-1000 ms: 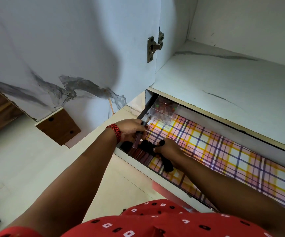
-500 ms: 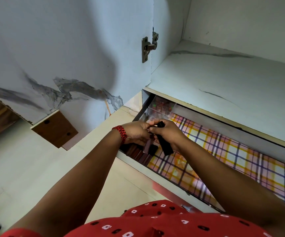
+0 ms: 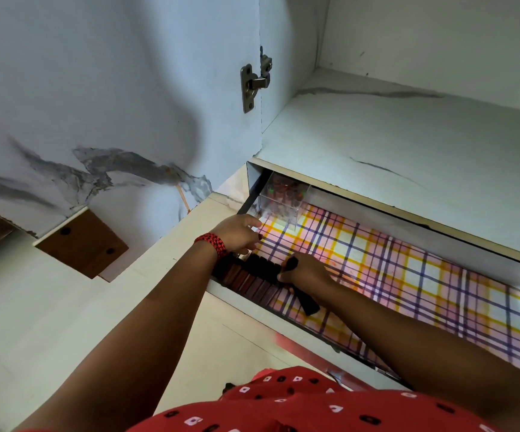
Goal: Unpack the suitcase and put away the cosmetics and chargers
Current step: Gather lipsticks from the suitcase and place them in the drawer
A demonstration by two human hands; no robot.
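Note:
An open drawer lined with pink, yellow and purple plaid paper sits below a white shelf. A row of dark lipstick tubes lies along its front left corner. My right hand grips a black cosmetic tube at the right end of that row. My left hand, with a red bracelet at the wrist, hovers over the drawer's left end, fingers relaxed and holding nothing. A clear plastic organiser with small cosmetics stands in the back left corner.
The open wardrobe door with its metal hinge stands to the left. The marble-pattern shelf overhangs the drawer's back. Pale floor tiles lie below. My red patterned top fills the bottom of the view.
My hands have separated. The right hand lowered the black tube toward the row of tubes at the drawer front, and the left hand let go and drew back to the left end.

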